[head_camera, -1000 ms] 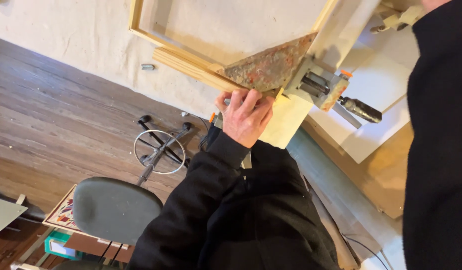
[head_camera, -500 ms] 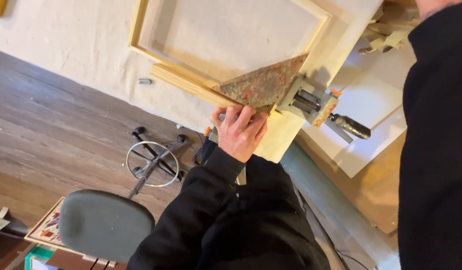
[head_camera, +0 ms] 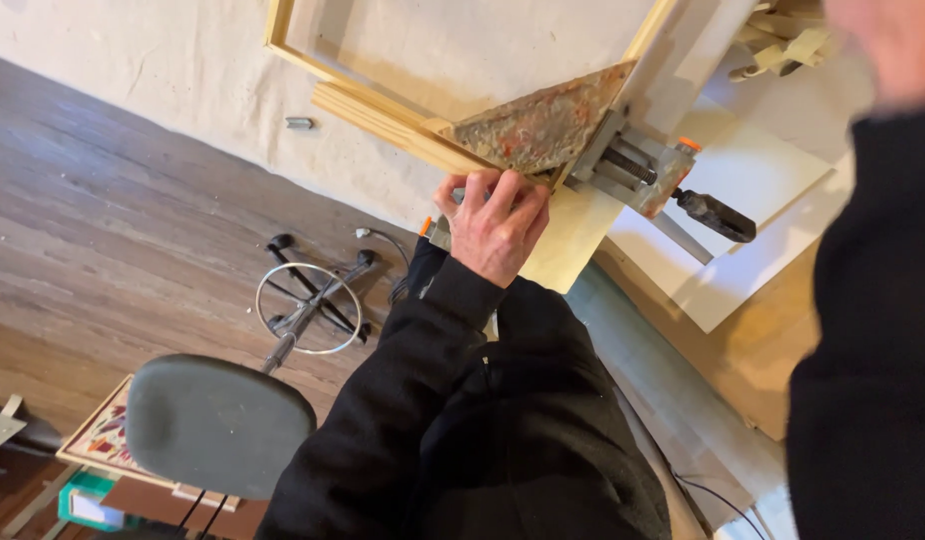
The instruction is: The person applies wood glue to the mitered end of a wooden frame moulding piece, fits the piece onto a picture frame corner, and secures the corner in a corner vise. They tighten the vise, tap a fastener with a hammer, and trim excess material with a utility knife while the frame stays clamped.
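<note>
L hand [head_camera: 498, 225] on the near corner of the wood frame [head_camera: 383, 115], knuckles up, fingers [head_camera: 483, 190] curled narrow over the frame edge where the stained triangle plate [head_camera: 538, 128] sits. Under the palm there's a small grey/orange tool [head_camera: 435, 228], mostly hidden; can't tell if the fingers actually hold it or just press on the frame. Black sleeve runs down from the wrist to bottom of view.

Frame lies flat on the counter [head_camera: 183, 60], which is covered w/ an off-white cloth. Triangle plate is in the frame's corner, touching both rails. Metal corner clamp [head_camera: 633, 165] sits just right of the plate, against the frame's outer corner, w/ a dark screw handle [head_camera: 716, 215] pointing away to the right. Small metal bit [head_camera: 299, 123] lies on the cloth, left of the frame, apart from it.

R hand: only a blurred patch top right of view, arm in black sleeve down the right edge; fingers not visible, can't tell state.

Below the counter: wood floor, a stool [head_camera: 218, 425] w/ grey-green round seat, a ring-shaped stool base [head_camera: 311, 305] lying near it.
</note>
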